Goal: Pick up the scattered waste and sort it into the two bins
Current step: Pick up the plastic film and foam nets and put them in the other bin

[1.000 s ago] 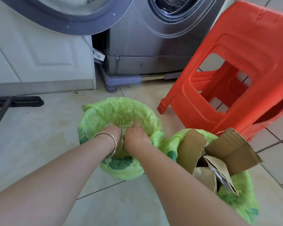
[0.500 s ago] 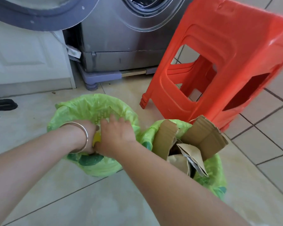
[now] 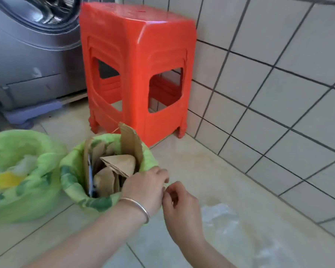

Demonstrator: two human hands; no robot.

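Two bins lined with green bags stand on the tiled floor. The left bin (image 3: pixel 25 198) holds yellow and white scraps, blurred. The right bin (image 3: pixel 75 171) is stuffed with brown cardboard pieces (image 3: pixel 120 165) that stick up above its rim. My left hand (image 3: pixel 145 188), with a silver bangle on the wrist, lies over the right bin's near-right rim with its fingers curled on the bag edge. My right hand (image 3: pixel 179 202) is just right of it, fingers curled, thumb and forefinger pinching at the same bag edge. A crumpled clear plastic film (image 3: pixel 219 213) lies on the floor to the right.
An orange plastic stool (image 3: pixel 135 74) stands right behind the right bin, in the corner by the tiled wall (image 3: pixel 278 93). A grey washing machine (image 3: pixel 27 55) on a stand fills the back left. More pale plastic film (image 3: pixel 269 250) lies at the lower right.
Both hands have left the left bin and moved to the right bin's right rim. The view has swung right, so the tiled wall and the plastic film now show.
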